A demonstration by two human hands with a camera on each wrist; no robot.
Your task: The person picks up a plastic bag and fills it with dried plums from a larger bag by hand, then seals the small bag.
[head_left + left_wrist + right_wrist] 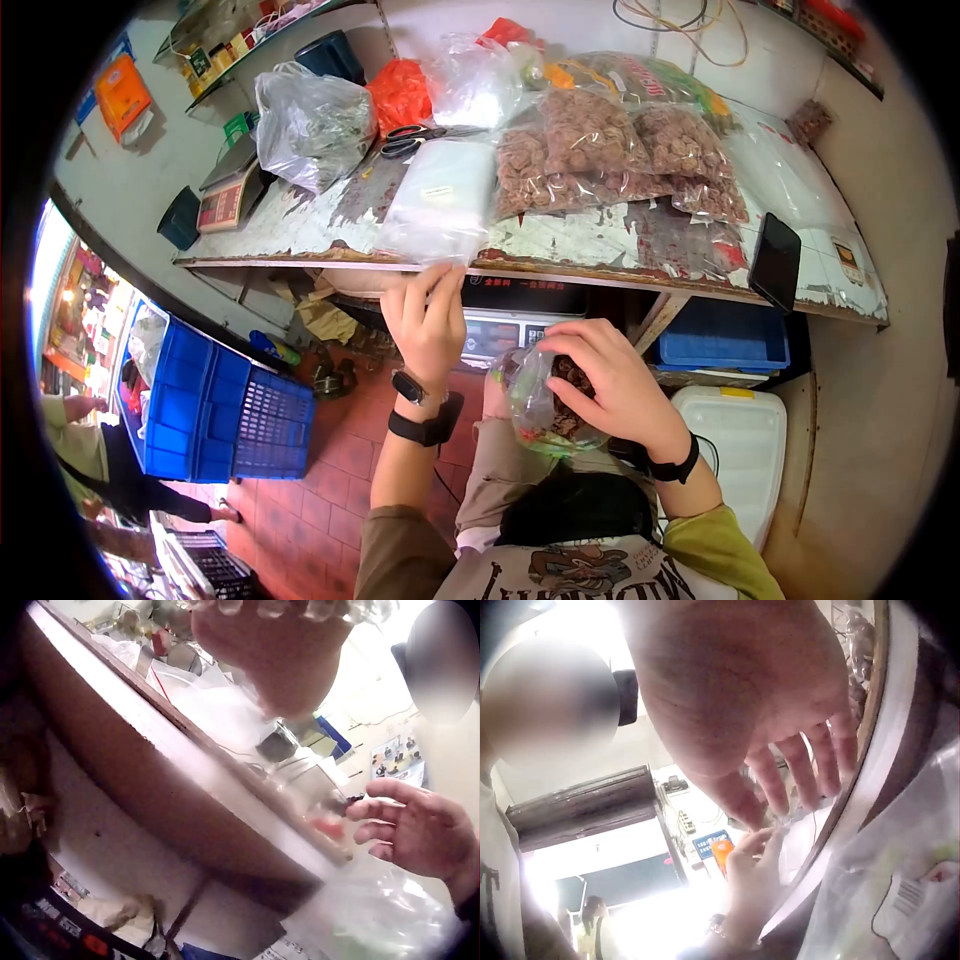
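My left hand [425,325] is raised to the shelf's front edge, thumb and forefinger pinching the near edge of a clear plastic bag from a flat stack [440,195]. Over my lap, a clear bag [535,400] with green print stands open, holding brown, wrinkled dried pieces [572,385]. My right hand [610,380] rests by its mouth; the right wrist view shows this hand's fingers [799,769] spread and fairly straight. Part of the bag is hidden under that hand. A digital scale [490,338] sits below the shelf, just beyond the bag.
Filled bags of similar brown pieces [590,140] are piled on the shelf [580,245]. Scissors [408,140] lie behind the bag stack, and a phone [775,262] leans at the front edge. Blue crates [200,400] stand left, a white lidded box [735,450] right.
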